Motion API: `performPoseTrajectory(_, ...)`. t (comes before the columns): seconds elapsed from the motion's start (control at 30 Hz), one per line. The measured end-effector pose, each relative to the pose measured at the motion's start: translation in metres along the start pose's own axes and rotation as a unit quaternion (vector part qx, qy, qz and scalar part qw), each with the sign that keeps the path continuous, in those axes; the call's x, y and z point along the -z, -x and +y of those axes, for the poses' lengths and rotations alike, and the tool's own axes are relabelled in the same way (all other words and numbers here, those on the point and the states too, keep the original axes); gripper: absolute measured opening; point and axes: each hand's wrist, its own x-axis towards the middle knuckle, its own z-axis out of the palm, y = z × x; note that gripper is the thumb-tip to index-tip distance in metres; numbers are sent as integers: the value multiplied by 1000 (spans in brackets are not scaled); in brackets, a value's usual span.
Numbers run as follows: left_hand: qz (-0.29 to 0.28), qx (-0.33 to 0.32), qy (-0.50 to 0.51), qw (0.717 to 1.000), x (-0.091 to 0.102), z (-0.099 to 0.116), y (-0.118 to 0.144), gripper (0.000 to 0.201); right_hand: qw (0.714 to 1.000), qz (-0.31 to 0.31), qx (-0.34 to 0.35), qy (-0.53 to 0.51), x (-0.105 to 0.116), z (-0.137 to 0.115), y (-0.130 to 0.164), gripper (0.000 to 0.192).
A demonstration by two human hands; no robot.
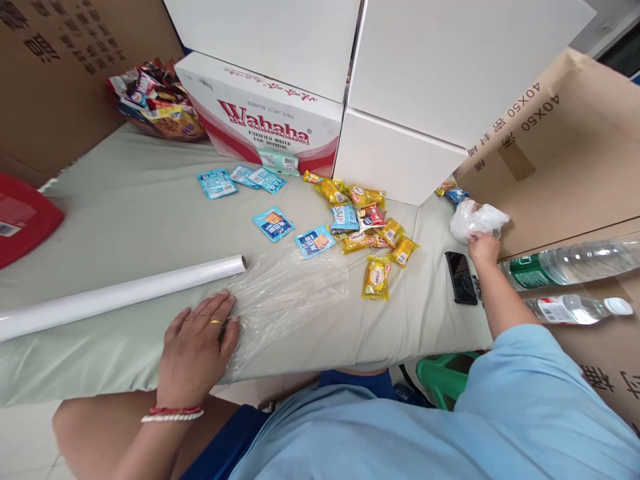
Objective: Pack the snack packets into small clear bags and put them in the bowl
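Hands: left (197, 347) flat on plastic sheet (290, 293) | right (483, 248) gripping white bag (477, 219)

A clear plastic sheet (290, 293) lies flat; a crumpled white bag (477, 219) sits right.

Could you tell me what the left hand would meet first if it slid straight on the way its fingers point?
The left hand lies flat on the clear film, fingers pointing up and right. Going straight on, it would likely cross more film, then meet the blue packet first; depth is uncertain.
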Motion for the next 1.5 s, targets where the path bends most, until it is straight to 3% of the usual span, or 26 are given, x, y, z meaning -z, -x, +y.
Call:
performPoseTrajectory(0.13, 7, -1, -6, 1000, -1, 0, 0, 47, 996, -73, -52, -11, -2, -16, -35, 31)
performPoseTrajectory(0.27, 5, -4, -12, 1000, 0, 0, 0, 48, 994, -78, -28, -72, -4, -38, -61, 27)
performPoseTrajectory(0.37, 2, -3, -14, 1000, 1, 1, -1, 48, 992, -71, 3, -103, -8, -54, -65, 28)
performPoseTrajectory(0.57, 2, -4, -3, 1000, 2, 1, -1, 47, 988, 11, 61, -145, -3, -59, -11, 38)
performPoseTrajectory(0.7, 6, -2, 2, 1000, 2, 1, -1, 46, 982, 15, 112, -153, 13, -55, 37, 38)
performPoseTrajectory(0.8, 7, -5, 3, 1000, 2, 2, 0, 45, 973, -2, 166, -159, 22, -70, 59, 37)
performPoseTrajectory(0.93, 6, -4, 9, 1000, 2, 2, 0, 46, 964, -28, 209, -164, 24, -111, 59, 39)
performPoseTrajectory(1.07, 10, 2, 15, 1000, 0, 1, 1, 47, 976, -82, 160, -125, 30, -148, 43, 43)
performPoseTrajectory(1.17, 9, 6, 16, 1000, -1, 1, 2, 45, 979, -95, 150, -104, 56, -161, 34, 46)
performPoseTrajectory(1.3, 3, 9, 13, 1000, 2, 3, 3, 42, 970, -28, 204, -129, 104, -192, 29, 26)
performPoseTrajectory(1.4, 0, 9, 8, 1000, 4, 5, 3, 40, 942, -52, 271, -190, 121, -254, 34, 26)
performPoseTrajectory(1.5, 11, 9, 13, 1000, 5, 5, 4, 40, 891, -144, 380, -203, 110, -352, 47, 25)
